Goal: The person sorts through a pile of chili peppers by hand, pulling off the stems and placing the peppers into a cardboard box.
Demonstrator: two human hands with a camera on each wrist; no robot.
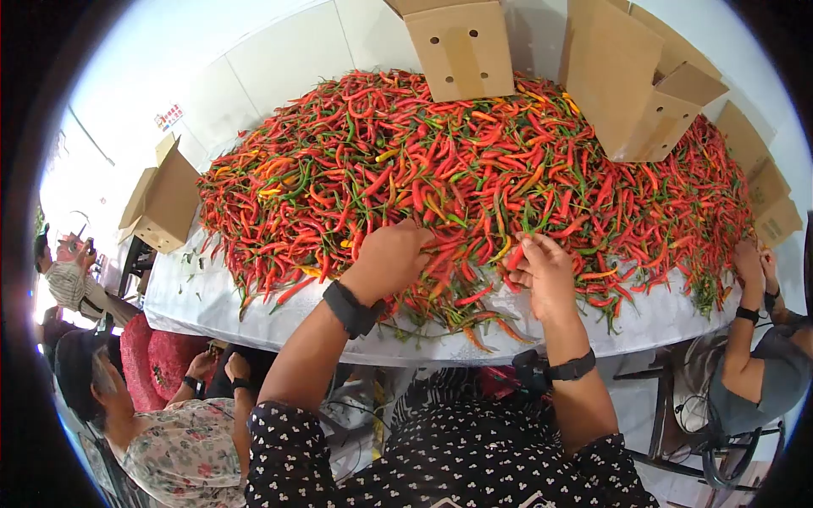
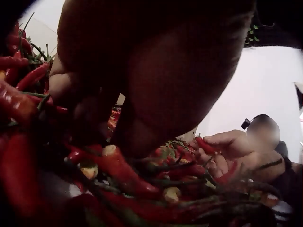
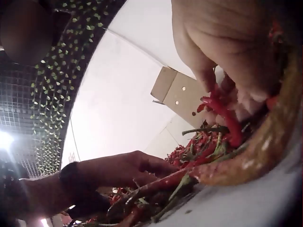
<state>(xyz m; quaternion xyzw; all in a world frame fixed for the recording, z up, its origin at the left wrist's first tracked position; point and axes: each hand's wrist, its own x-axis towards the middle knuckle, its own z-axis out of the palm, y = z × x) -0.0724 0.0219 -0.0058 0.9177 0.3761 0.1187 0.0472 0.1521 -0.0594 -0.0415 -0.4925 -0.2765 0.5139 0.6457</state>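
A large heap of red chili peppers, mixed with some green and orange ones, covers the table. My left hand reaches into the heap's near edge, its fingertips among the peppers. In the left wrist view that hand is dark against the light; I cannot tell whether its fingers hold a pepper. My right hand pinches a red chili pepper between thumb and fingers, close over the near edge. Loose peppers and green stems lie between the two hands, and an orange-brown pepper looms near the right wrist camera.
Cardboard boxes stand on the heap at the back and right; another box is at the left. The white tabletop ends just before my body. People sit at left and right, near red mesh sacks.
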